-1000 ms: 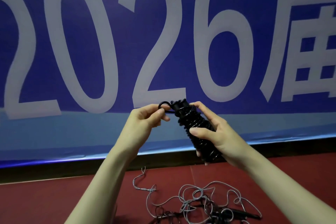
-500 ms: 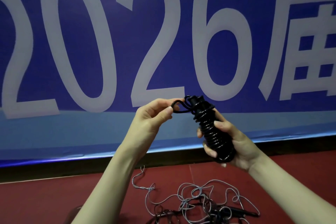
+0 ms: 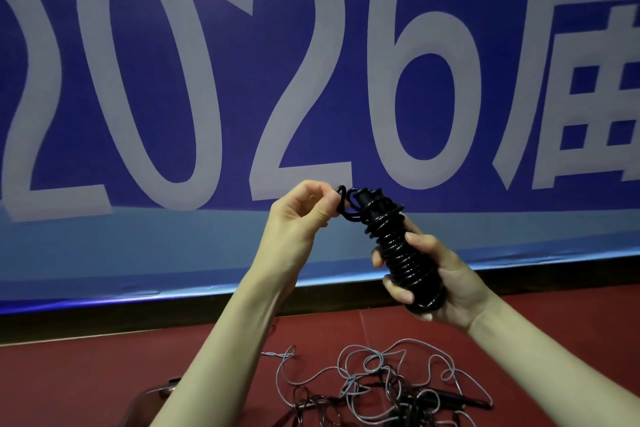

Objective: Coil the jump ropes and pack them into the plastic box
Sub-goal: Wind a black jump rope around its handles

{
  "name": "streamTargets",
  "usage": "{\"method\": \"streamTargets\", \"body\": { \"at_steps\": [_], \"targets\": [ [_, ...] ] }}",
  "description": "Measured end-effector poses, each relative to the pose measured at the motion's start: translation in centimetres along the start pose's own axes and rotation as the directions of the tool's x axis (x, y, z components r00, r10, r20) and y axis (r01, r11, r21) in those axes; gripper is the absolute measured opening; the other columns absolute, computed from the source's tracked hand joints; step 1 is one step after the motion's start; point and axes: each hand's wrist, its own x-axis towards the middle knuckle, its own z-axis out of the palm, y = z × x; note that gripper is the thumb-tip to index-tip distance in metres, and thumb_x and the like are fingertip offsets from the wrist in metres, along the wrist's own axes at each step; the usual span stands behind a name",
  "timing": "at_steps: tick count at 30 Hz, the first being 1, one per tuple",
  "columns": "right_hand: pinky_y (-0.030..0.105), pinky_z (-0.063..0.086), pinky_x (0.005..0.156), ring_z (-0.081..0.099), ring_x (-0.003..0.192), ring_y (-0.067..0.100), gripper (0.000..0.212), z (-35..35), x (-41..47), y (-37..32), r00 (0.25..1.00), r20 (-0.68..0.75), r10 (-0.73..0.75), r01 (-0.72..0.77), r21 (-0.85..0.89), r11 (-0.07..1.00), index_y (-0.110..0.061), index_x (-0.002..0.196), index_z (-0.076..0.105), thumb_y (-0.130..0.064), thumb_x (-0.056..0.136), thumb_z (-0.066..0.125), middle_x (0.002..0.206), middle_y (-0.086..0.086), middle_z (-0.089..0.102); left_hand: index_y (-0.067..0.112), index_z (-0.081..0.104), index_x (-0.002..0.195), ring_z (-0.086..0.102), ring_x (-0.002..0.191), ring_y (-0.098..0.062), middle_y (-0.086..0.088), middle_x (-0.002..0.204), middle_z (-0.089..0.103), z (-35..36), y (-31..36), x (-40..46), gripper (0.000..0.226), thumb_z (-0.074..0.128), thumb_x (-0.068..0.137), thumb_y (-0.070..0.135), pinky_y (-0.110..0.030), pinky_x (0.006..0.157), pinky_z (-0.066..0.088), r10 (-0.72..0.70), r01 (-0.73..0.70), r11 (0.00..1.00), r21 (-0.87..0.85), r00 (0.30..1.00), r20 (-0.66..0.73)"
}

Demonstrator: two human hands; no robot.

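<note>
The left hand's fingers (image 3: 323, 199) pinch the loose end loop while the right hand (image 3: 438, 276) wraps around the black jump rope (image 3: 398, 253), a light, springy, slick bundle held in mid-air, best gripped around its coiled middle.

The coiled jump rope (image 3: 401, 250) is held upright-tilted in the right hand (image 3: 440, 274), with the left hand (image 3: 298, 218) just beside it on the left, pinching its loose end. Below both hands, a tangle of loose ropes (image 3: 374, 388) lies on the floor (image 3: 86, 374). A banner (image 3: 311, 80) stands behind everything.
</note>
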Motion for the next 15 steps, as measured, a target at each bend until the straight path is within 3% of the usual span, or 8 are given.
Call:
{"method": "streamTargets", "body": {
  "at_steps": [3,6,15],
  "targets": [
    [0.022,0.042,0.030,0.055,0.044,0.021,0.059,-0.1,-0.1,-0.1,1.000,-0.005,-0.003,0.003,-0.010,1.000,-0.039,0.118,0.064,-0.036,0.064,0.088,0.087,0.012,0.063,0.013,0.061,0.077,0.056,0.064,-0.002,0.008,0.067,0.066,0.0,0.3,0.1,0.013,0.064,0.089,0.015,-0.009,0.065,0.043,-0.021,0.022,0.993,0.113,1.000,-0.012],
    [0.024,0.043,0.031,0.055,0.044,0.021,0.060,0.0,-0.2,-0.4,1.000,0.014,0.000,0.001,-0.056,0.998,-0.039,0.122,0.060,-0.037,0.068,0.085,0.088,0.013,0.062,0.014,0.063,0.073,0.052,0.060,-0.002,0.010,0.062,0.064,-0.2,0.4,0.3,0.017,0.064,0.090,0.013,-0.011,0.064,0.043,-0.059,0.062,0.980,0.187,0.998,-0.018],
    [0.025,0.045,0.035,0.054,0.044,0.026,0.069,0.6,0.1,-0.3,1.000,0.000,0.003,-0.003,-0.214,0.977,-0.033,0.131,0.054,-0.038,0.069,0.082,0.089,0.019,0.059,0.016,0.063,0.073,0.043,0.056,-0.004,0.010,0.057,0.052,-1.4,-0.1,0.4,0.021,0.060,0.093,0.018,-0.009,0.059,0.039,-0.176,0.171,0.969,0.176,0.984,0.014]
  ]
}}
